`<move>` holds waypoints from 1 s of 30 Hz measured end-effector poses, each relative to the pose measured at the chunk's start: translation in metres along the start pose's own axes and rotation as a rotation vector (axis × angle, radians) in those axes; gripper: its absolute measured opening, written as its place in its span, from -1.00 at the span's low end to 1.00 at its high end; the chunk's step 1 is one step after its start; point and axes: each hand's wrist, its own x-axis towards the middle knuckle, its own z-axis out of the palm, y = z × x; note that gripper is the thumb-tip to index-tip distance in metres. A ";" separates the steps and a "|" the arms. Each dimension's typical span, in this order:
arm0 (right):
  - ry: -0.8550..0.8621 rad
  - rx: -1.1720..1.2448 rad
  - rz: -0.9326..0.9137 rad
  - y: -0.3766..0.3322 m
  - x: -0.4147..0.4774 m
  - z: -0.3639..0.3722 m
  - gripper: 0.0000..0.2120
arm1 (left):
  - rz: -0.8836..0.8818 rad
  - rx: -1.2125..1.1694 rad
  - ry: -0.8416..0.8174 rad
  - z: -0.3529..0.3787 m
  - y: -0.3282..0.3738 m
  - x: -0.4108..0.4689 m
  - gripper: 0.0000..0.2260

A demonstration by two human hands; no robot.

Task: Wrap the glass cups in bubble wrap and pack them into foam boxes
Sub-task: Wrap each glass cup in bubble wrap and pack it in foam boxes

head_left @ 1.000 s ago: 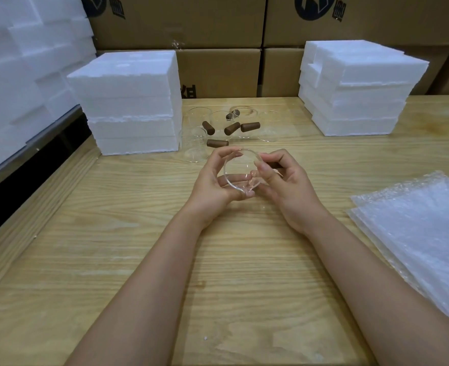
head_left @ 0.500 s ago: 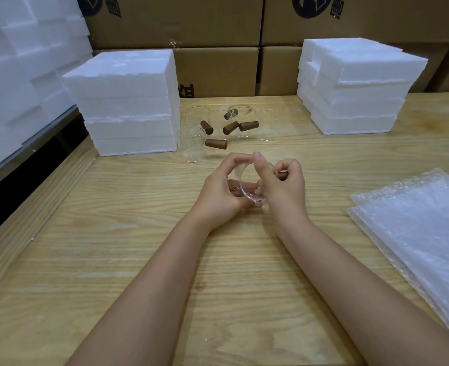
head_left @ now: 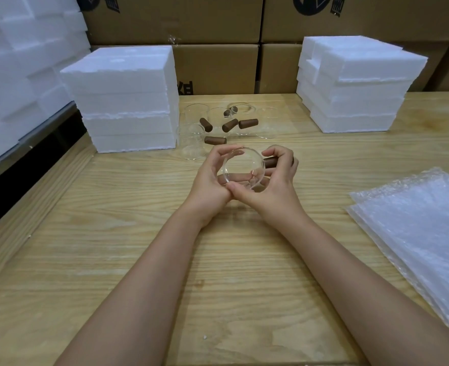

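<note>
tilting toward the onlooker now, the glass cup [head_left: 244, 169] sits between both hands just above the wooden table [head_left: 112, 233]. its round mouth is open to the eye, where half a second ago it showed nearly edge-on. the left hand [head_left: 210, 180] curls round the cup's left side, thumb and fingers hooked at the rim. the right hand [head_left: 278, 178] wraps its fingers over the brown handle [head_left: 271, 162] on the cup's right. its thumb, raised over the rim before, now lies low under the cup, touching the heel of the left hand.

just behind the hands are more glass cups [head_left: 194, 143], their brown handles pointing every which way. they sit between the foam boxes [head_left: 128, 101] piled on the left and a right stack [head_left: 355, 85]. the boxes are stacked tight, so what they hold cannot be seen. bubble wrap sheets [head_left: 424, 233] lie flat at the right, well apart from the hands. cardboard cartons [head_left: 218, 67] wall off the back, and more white foam [head_left: 19, 62] is heaped at the far left.
</note>
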 end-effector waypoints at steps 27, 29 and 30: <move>0.357 0.520 0.234 -0.005 0.011 -0.014 -0.79 | -0.071 -0.020 -0.018 -0.003 0.007 -0.003 -0.09; 0.365 0.526 0.270 -0.005 0.012 -0.016 -0.75 | -0.033 0.028 -0.028 -0.002 0.006 -0.004 -0.02; 0.366 0.528 0.283 -0.005 0.013 -0.017 -0.73 | -0.019 0.059 -0.028 -0.001 0.006 -0.004 0.00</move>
